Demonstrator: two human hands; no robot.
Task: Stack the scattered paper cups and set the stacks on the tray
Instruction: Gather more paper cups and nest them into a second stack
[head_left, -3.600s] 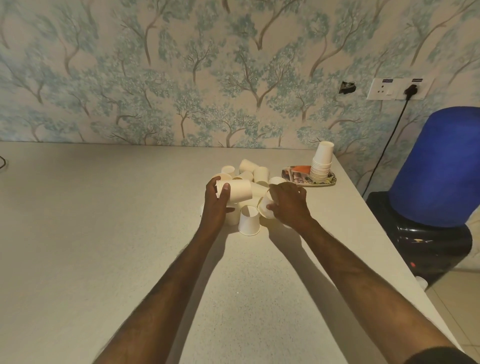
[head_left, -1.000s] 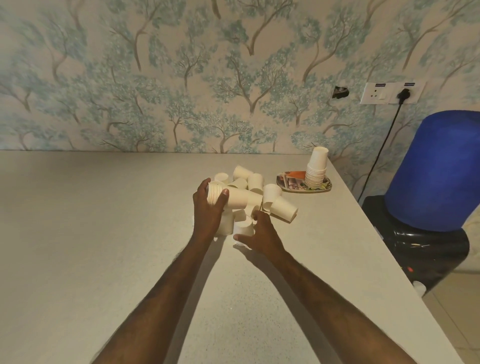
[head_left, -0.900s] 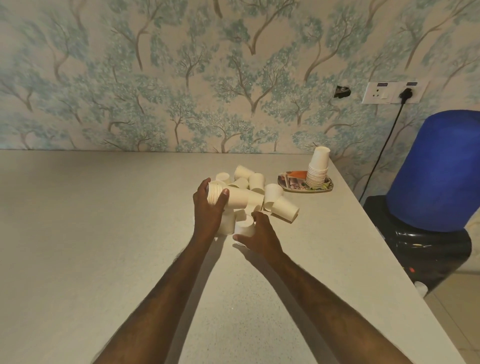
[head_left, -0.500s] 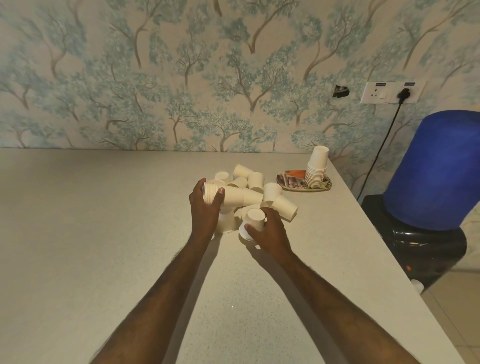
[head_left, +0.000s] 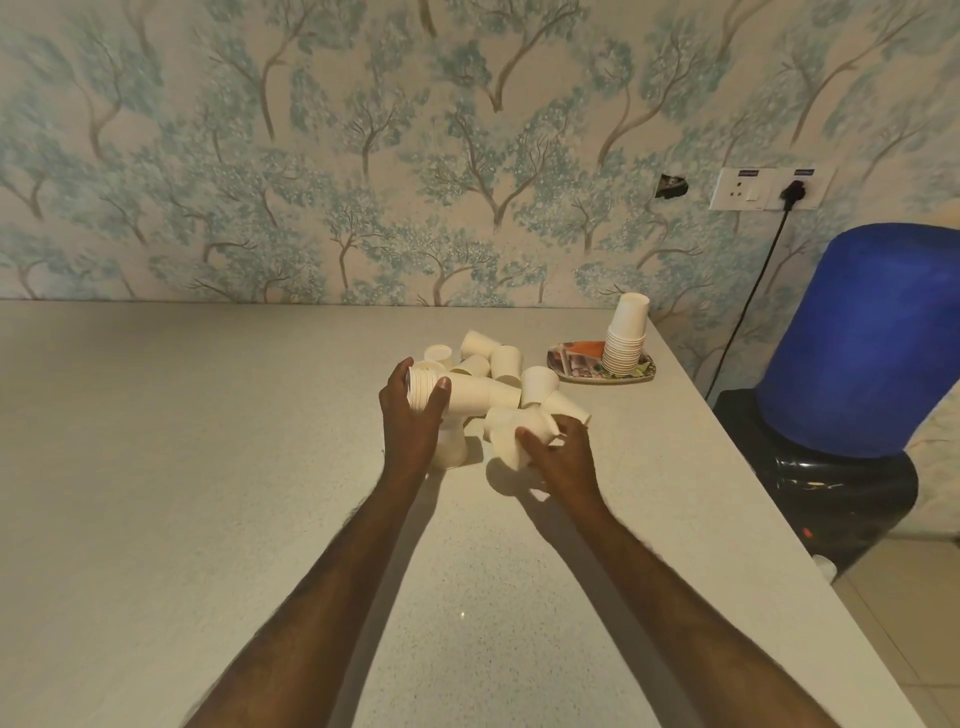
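The left hand (head_left: 413, 415) still grips the sideways stack (head_left: 457, 395) by its rim end, fingers wrapped round it; the stack's long axis runs level, left to right, bases pointing toward the tray (head_left: 574, 364). Under it one loose cup (head_left: 451, 444) stands inverted on the table (head_left: 208, 493). Further right, the right hand (head_left: 558, 452) has just lifted a single cup (head_left: 511, 434) off the table and now pinches it, tilted, mouth toward the camera; judged from that, it joins the sideways stack next. More cups (head_left: 506, 361) lie scattered on the near-left side of the tray, which carries a finished upright stack (head_left: 626, 338).
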